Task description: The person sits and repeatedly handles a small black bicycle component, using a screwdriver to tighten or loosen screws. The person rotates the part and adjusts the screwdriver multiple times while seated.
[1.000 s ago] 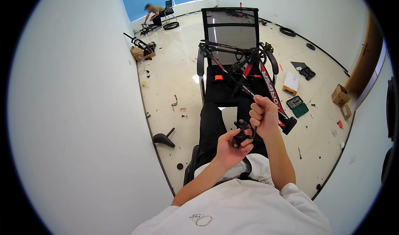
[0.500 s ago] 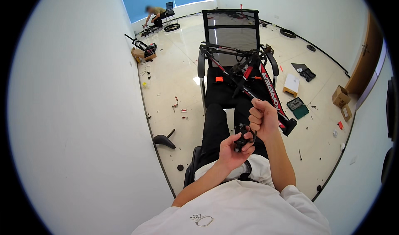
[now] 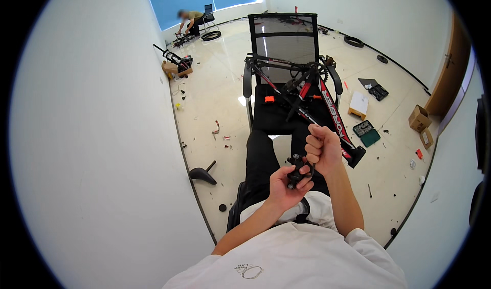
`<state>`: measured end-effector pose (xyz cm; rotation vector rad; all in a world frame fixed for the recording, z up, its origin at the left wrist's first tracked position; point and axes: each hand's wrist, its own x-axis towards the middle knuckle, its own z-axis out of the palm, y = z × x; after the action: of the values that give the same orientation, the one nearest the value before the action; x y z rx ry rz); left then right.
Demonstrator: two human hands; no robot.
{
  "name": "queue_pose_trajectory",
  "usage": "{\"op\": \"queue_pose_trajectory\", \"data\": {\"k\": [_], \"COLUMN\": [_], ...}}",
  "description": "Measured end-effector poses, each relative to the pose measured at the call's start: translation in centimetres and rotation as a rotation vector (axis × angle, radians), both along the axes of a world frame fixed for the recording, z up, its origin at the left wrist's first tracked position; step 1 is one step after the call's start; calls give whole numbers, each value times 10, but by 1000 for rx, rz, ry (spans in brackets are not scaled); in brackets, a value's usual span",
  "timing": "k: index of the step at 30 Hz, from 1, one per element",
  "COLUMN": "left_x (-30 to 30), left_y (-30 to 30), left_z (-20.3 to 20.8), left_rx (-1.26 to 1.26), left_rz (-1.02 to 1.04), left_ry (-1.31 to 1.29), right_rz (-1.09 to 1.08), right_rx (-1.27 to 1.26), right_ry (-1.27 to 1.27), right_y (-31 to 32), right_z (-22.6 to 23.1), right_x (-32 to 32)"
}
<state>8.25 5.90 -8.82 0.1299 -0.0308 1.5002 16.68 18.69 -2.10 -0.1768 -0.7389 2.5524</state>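
Left hand (image 3: 286, 184) is cupping a small black bicycle part (image 3: 296, 169) steady while right hand (image 3: 321, 148), fingers clenched, is gripping its upper end above the lap.

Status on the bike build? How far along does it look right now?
Early. Done: the red-and-black bike frame lies across the office chair, crank chainring fitted. In hand: left hand holds a small black part; right hand is fisted over it. Left: saddle, tyres and boxes lie on the floor.
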Motion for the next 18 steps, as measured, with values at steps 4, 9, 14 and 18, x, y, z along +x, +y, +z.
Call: {"op": "queue_pose_trajectory", "data": {"k": [4, 9, 14, 18], "left_x": [-1, -6, -1, -13], "left_y": [-2, 0, -2, -5], "left_z": [3, 7, 17, 24], "left_rx": [6, -145, -215, -216], "left_rz": [34, 188, 242, 79], "left_ry": [148, 609, 769, 874], "right_rz": [-18, -89, -152, -172], "right_rx": [6, 74, 69, 45], "right_ry": [7, -67, -66, -83], "right_y": [2, -3, -5, -4], "right_z": [-2, 1, 0, 2], "right_x": [0, 0, -3, -1]}}
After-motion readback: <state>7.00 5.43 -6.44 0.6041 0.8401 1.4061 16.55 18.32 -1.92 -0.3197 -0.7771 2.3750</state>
